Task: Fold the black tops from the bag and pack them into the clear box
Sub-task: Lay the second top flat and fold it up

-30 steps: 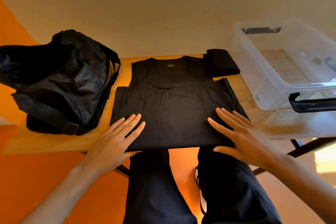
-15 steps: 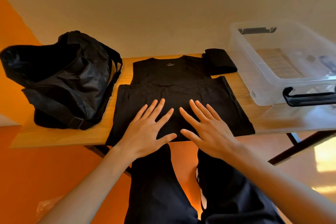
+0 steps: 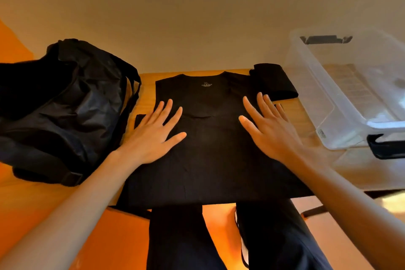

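Smoothing stage on this one. The black top [image 3: 210,160] lies flat on the table [image 3: 146,85] right in front of me, neckline away from me and the hem at the near edge. My left hand [image 3: 153,136] presses flat on its left side and my right hand [image 3: 269,129] is flat on the right side. Fingers on both are straight and spread, gripping nothing. The right one's a bit blurry, so I can't swear it's fully down on the cloth.

The bag [image 3: 61,105] slumps just left of the top. The clear box [image 3: 341,98] sits off to the right, and I can't see anything black in it. One folded top [image 3: 276,82] waits at the far corner, between this top and the box.

My take on doing this bit well: push the wrinkles from the middle out to the sides with flat palms, not fingertips, because thin fabric like this probably bunches if you drag it. There's a faint crease across the cloth between my hands, and a corner pokes out by my left fingers. I'd tuck that in and square the edges before the next fold, or the bundle likely comes out lopsided and packs badly.
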`<state>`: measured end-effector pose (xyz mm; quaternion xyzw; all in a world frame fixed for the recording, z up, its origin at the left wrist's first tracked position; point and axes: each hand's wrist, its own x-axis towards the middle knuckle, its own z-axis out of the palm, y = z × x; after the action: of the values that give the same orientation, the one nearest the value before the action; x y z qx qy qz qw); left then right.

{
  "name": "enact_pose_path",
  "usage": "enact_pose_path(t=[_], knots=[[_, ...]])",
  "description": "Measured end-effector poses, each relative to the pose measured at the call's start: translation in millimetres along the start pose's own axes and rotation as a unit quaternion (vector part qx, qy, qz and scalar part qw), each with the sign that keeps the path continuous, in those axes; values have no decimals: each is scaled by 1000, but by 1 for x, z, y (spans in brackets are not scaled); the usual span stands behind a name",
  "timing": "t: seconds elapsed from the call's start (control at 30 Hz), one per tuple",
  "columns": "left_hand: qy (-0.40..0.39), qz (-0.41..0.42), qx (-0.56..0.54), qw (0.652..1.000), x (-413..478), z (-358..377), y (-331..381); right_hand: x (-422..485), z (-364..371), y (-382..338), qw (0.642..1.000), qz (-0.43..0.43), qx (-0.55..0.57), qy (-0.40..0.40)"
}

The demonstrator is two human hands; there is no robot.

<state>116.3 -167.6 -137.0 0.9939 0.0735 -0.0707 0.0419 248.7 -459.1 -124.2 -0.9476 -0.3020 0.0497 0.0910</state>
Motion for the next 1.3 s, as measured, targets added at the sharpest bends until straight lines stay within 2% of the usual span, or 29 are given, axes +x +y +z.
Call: enact_pose_path(t=[0.2,0.3,0.33,0.4,0.47,0.5,0.67,0.9,1.07,1.2,1.3], knots=[[24,7,15,1000,22,16,-20,26,28,17,997,20,-67,-36],[23,0,-31,999,27,13,-24,23,28,28,997,19,-51,-49],[37,-9,-67,997,28,11,-25,23,25,28,998,10,-42,-38],[97,-19,-115,988,31,4,-24,25,21,27,999,-13,-12,48],[137,-7,-106,985,34,-2,-23,28,17,28,991,-21,-4,132],[141,-3,-102,985,34,-4,-23,31,15,30,989,-15,-7,146],[108,-14,-77,991,24,-17,-36,40,7,53,992,70,-38,102],[70,-35,-47,996,17,-25,-50,45,0,67,987,120,-18,107],[145,-50,-54,987,17,-31,-44,44,-10,65,981,122,44,147],[182,-64,-34,981,20,-33,-43,48,-12,63,974,119,82,173],[189,-88,-23,978,21,-32,-42,49,-13,59,973,124,106,163]])
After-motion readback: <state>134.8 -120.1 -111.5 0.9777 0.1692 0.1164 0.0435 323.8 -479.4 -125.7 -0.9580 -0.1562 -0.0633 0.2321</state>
